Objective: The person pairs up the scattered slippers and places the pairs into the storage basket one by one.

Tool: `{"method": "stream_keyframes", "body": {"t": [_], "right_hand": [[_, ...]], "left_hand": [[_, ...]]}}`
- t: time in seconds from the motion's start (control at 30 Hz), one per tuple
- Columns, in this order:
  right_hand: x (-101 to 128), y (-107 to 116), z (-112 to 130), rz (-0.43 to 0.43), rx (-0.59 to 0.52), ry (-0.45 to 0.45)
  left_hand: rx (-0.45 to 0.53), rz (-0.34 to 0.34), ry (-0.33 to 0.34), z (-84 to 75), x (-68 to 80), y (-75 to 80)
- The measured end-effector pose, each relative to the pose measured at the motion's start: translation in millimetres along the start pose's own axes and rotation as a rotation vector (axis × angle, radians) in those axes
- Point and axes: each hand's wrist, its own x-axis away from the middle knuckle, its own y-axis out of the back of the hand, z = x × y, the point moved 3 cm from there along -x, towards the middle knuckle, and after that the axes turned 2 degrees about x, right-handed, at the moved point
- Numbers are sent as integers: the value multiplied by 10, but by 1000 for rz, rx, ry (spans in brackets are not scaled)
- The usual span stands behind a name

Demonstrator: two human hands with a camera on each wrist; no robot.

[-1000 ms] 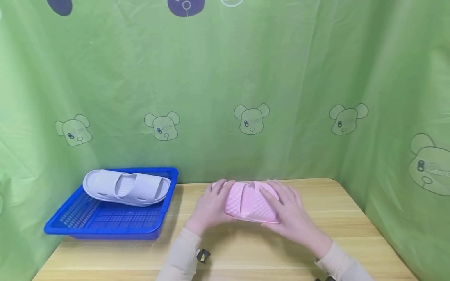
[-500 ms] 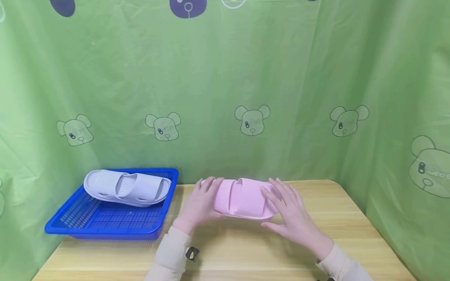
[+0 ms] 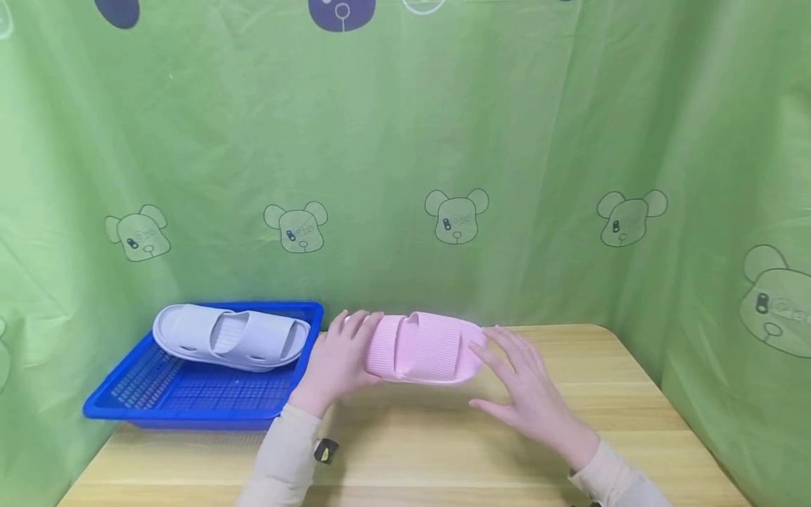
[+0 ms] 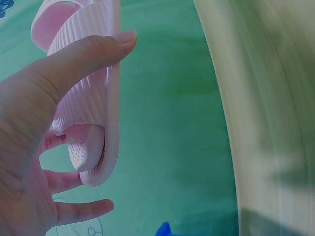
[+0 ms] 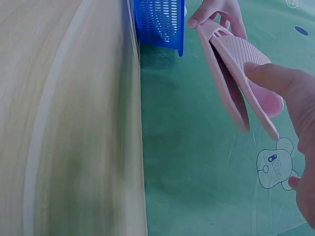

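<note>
A pair of pink slippers (image 3: 437, 345) with ribbed straps hangs above the table, one tucked into the other. My left hand (image 3: 336, 362) grips the pair at its left end. In the left wrist view the thumb (image 4: 93, 54) lies across the side, with fingers behind. Two soles (image 5: 224, 86) show in the right wrist view, parted at the near end. Beside the right end, my right hand (image 3: 529, 394) has its fingers spread, the fingertips right at the slipper's edge and the thumb apart from it.
Left of my hands, a blue plastic basket (image 3: 190, 422) stands on the wooden table (image 3: 437, 451). Pale grey slippers (image 3: 260, 336) lie in its back part. A green curtain (image 3: 380, 141) with bear prints hangs behind and at both sides.
The pink slippers have moved left and slightly up in my left hand, towards the basket. My right hand has stayed nearly in place and loosened from their right end.
</note>
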Motion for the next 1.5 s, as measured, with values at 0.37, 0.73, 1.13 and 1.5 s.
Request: {"method": "stream_keyframes", "body": {"t": [0.37, 0.73, 1.13, 1.5], "right_hand": [[-27, -35, 103, -117, -61, 97], [-14, -155, 243, -82, -112, 172], [30, -274, 328, 20, -78, 188], [59, -450, 422, 197, -32, 201]], "left_hand": [[-19, -29, -3, 182, 49, 142], [-79, -60, -16, 387, 117, 255], [-113, -83, -14, 633, 241, 413], [-128, -110, 0, 847, 352, 591]]}}
